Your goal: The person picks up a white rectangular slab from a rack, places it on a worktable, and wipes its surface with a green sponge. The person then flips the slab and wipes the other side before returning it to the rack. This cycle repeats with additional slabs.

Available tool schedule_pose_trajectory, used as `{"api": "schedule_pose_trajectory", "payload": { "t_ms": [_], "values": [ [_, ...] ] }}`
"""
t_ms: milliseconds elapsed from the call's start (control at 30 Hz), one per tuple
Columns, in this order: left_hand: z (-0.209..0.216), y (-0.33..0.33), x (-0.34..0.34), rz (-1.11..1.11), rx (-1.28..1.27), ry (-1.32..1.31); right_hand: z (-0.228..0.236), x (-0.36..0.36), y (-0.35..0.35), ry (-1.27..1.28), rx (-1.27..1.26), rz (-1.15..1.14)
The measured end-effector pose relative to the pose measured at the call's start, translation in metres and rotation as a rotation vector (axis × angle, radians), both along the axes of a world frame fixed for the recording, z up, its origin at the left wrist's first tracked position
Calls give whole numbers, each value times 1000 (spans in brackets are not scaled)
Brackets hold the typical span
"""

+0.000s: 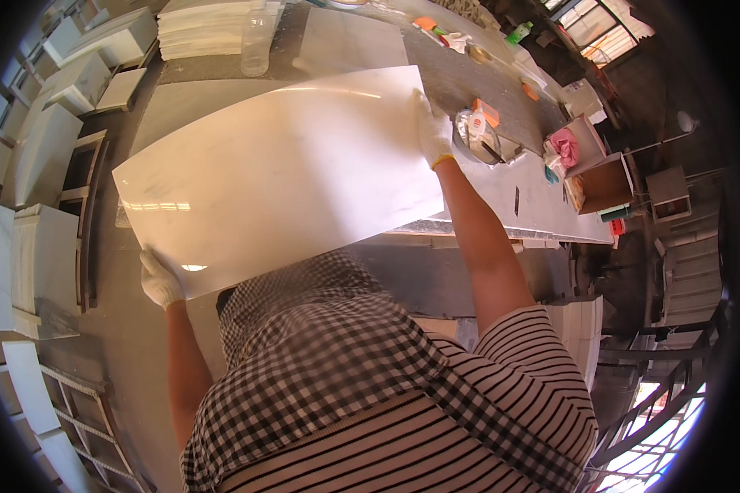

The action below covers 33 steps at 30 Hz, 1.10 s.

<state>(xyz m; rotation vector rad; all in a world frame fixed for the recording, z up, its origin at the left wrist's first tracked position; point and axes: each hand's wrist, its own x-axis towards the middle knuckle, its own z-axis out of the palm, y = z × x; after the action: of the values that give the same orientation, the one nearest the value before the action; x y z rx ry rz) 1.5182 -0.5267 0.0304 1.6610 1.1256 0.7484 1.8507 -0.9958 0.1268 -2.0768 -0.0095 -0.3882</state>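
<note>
Between my two hands is a large glossy white marble slab (279, 181) with faint grey veining, held tilted in front of my body. My left hand (161, 281), in a white knit glove, grips its near left corner. At the right edge, toward the far corner, my right hand (434, 131) holds it in a matching glove with a yellow cuff. Each hand's fingers are partly hidden by the slab. Light reflects off the polished face. Beneath and beyond the slab lies a worktable (501, 193), where another pale slab (189, 103) rests.
A stack of white tiles (197, 33) and a clear plastic bottle (255, 49) stand at the far left. A round container (478, 148) and an orange box (487, 112) sit beyond my right hand. Further right is an open cardboard box (604, 185). Slab racks (90, 205) line the left.
</note>
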Motion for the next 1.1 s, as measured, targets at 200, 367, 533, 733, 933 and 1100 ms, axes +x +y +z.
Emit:
{"api": "schedule_pose_trajectory", "payload": {
  "t_ms": [200,367,533,733,933,1100],
  "values": [
    [1,0,-2,-27,9,37,-3,3,-1,-18,94,46],
    [2,-2,-1,-15,19,-1,-6,4,-7,41,103,72],
    [-2,1,0,20,4,106,-6,1,-8,69,112,71],
    [-2,0,0,16,69,170,-4,1,-4,113,144,79],
    [11,-8,2,23,33,152,-6,11,-12,207,222,140],
    [14,-8,-1,74,84,364,9,45,-18,382,393,304]
  ]
}}
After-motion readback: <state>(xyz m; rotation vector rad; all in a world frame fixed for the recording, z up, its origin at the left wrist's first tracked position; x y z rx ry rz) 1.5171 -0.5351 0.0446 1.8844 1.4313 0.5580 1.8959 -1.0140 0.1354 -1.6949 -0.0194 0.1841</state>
